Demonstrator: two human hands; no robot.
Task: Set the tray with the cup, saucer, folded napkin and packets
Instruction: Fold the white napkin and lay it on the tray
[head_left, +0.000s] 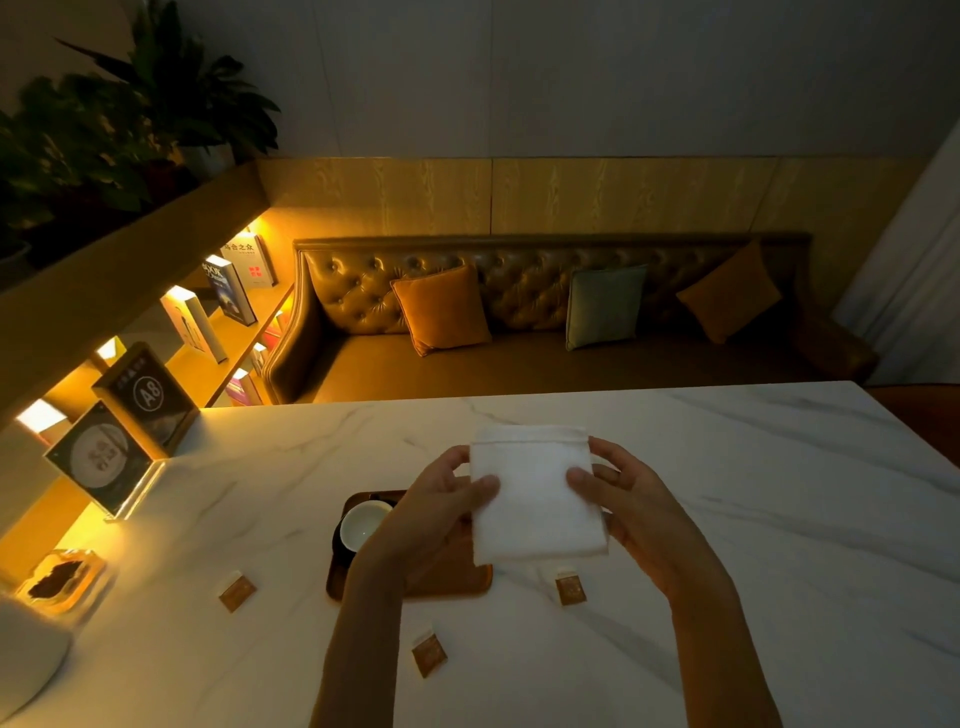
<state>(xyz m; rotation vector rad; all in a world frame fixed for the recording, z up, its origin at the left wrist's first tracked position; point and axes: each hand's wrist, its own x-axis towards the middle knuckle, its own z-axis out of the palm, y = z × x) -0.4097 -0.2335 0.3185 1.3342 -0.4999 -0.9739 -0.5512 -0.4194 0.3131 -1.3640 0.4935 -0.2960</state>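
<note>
Head view: napkin (537, 501) in pinch of left hand (441, 501), right hand (636, 501), over marble table (789, 519); sofa (524, 306) beyond

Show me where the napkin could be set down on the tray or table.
The tray's right part, beside the cup, looks bare, though the held napkin hides some. The table right of the right packet is bare too. Crowded: the tray's left end, and the near side around the middle packet and left packet.

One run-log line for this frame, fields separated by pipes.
left hand: pinches napkin | right hand: pinches napkin | napkin: held over tray | cup: on tray | packets: three on table, off tray
</note>
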